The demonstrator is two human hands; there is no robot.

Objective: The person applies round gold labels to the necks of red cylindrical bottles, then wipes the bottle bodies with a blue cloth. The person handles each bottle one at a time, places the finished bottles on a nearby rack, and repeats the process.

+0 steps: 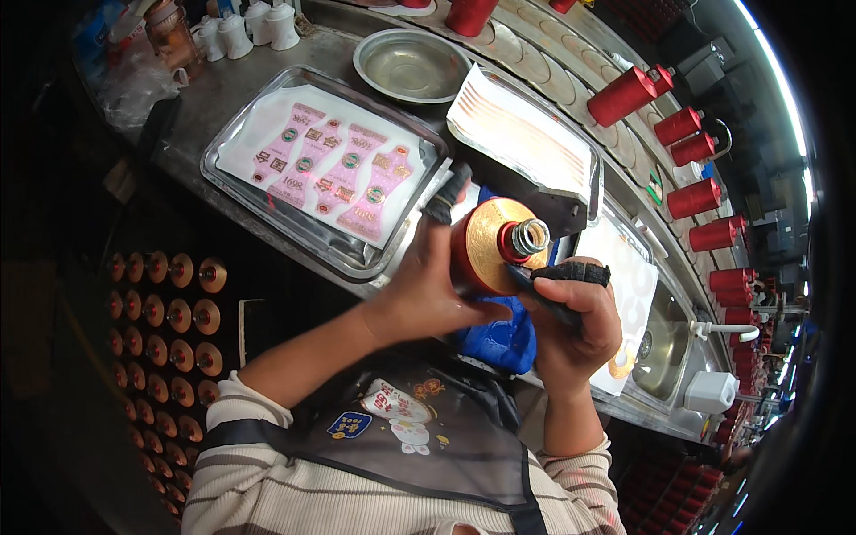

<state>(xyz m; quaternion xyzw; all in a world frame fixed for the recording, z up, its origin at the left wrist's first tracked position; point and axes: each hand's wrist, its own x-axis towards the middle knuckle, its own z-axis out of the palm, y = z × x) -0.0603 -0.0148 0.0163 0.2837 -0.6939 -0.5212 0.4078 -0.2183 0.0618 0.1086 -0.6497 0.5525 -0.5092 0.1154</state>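
A red bottle point(473, 277) with a gold shoulder and an uncapped, threaded neck is tilted in front of me. My left hand point(428, 285) is closed round its side, with black wrapping on a raised fingertip. At the gold shoulder, beside the neck, is my right hand point(575, 316), its fingers bent and black covering on the digits. A slim dark shape runs from that hand to the shoulder. I cannot tell whether it is a tool or a covered fingertip. Under the bottle lies a blue cloth point(501, 341).
Left of the bottle, a metal tray point(234, 192) holds pink label sheets point(325, 169). Behind are a metal basin point(374, 55) and a tray of white sheets point(526, 125). Red bottles point(621, 96) stand along a curved conveyor. A sink point(664, 343) is at right; gold-topped bottles point(181, 312) fill the lower left.
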